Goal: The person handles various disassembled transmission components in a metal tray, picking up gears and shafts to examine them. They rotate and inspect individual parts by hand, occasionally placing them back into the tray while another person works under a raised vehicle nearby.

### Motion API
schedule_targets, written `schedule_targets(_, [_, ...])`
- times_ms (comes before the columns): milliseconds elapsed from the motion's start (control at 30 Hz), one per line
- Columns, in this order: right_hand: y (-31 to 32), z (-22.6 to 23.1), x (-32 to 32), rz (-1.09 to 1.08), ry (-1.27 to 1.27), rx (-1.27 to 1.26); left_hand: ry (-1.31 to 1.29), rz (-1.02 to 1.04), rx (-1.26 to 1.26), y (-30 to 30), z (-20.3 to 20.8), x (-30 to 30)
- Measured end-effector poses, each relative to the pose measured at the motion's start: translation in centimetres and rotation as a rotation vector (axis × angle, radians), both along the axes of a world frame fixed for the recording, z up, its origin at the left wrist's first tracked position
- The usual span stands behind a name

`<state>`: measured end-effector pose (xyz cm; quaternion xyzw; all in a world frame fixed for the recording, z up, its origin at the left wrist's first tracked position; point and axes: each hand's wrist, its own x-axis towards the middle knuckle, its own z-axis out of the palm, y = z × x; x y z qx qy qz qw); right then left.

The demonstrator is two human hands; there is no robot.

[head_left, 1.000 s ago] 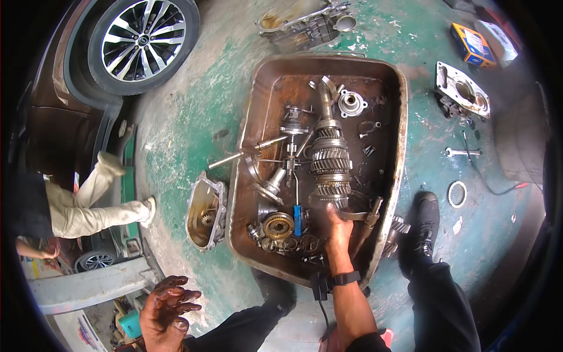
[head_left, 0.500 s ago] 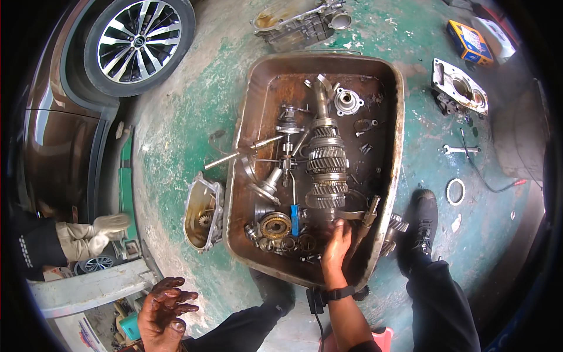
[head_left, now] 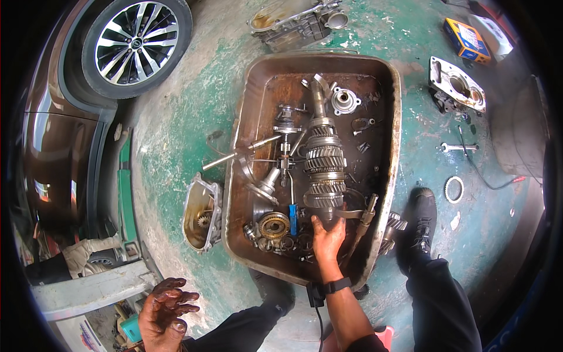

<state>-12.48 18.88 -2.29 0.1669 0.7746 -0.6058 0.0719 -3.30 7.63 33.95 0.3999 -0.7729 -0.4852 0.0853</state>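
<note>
A long gear shaft with a stack of toothed gears lies lengthwise in the rusty metal tray. My right hand grips its near end, thumb on the left and fingers on the right. A shift fork on a rod lies just right of that hand. To its left are a blue-handled screwdriver and a brass-coloured gear ring. My left hand is off the tray at the lower left, oily, fingers loosely curled and apart, holding nothing.
A flanged hub and thinner shaft assembly share the tray. An open housing stands left of it, another casing beyond. Right are a wrench and ring. A co-worker's gloved arm shows near the car.
My right hand has closed around the shaft's near end, its thumb now on the left side. The co-worker's glove has shifted left and down. My left hand stays put.
</note>
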Motion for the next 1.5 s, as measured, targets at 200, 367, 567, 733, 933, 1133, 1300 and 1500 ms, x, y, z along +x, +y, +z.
schedule_targets(200, [0.8, -1.3, -1.6, -0.08, -0.425, -0.621, 0.013, -0.019, 0.047, -0.2, 0.2, 0.0])
schedule_targets(367, [1.2, -2.0, -1.2, -0.186, -0.598, -1.204, 0.019, -0.027, 0.078, -0.4, 0.3, 0.0])
schedule_targets(567, [0.9, -2.2, 0.0, -0.305, -0.411, -0.801, 0.031, -0.031, 0.082, -0.3, 0.1, -0.1])
schedule_targets(733, [-0.4, -1.2, -0.8, -0.277, -0.168, -0.592, 0.043, -0.04, 0.155, -0.5, 0.6, -0.8])
schedule_targets(933, [-0.7, -2.8, -1.2, -0.361, -0.234, -0.659, 0.046, -0.051, 0.219, -0.3, 1.4, -1.2])
schedule_targets(1133, [1.4, -2.9, -2.0, -0.357, -0.696, -1.13, 0.051, -0.068, 0.245, 0.1, 2.3, -1.6])
schedule_targets(1300, [0.4, -3.8, -0.9, -0.364, -0.595, -1.082, 0.05, -0.095, 0.262, 0.7, 3.0, -2.4])
schedule_targets(1500, [-1.6, -7.8, 2.1, -0.358, -0.416, -0.99, 0.053, -0.134, 0.268, 1.5, 3.6, -3.1])
